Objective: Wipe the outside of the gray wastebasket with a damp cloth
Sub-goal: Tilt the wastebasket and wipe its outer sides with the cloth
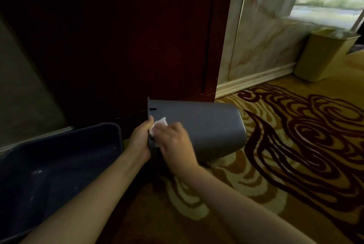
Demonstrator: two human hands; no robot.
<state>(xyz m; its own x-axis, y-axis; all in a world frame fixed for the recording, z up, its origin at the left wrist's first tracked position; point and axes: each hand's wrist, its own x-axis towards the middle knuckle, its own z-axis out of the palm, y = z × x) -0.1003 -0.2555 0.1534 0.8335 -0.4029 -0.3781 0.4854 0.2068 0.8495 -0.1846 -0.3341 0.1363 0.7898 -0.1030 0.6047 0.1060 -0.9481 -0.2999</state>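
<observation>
The gray wastebasket lies tipped on its side on the carpet, its rim to the left and its base to the right. My left hand grips the rim at the open end. My right hand presses a small white cloth against the basket's side wall just right of the rim. Most of the cloth is hidden under my fingers.
A dark blue plastic tub sits on the floor at the left, close to my left forearm. A dark red wooden door or panel stands behind the basket. A tan wastebasket stands by the marble wall at the far right. Patterned carpet spreads to the right.
</observation>
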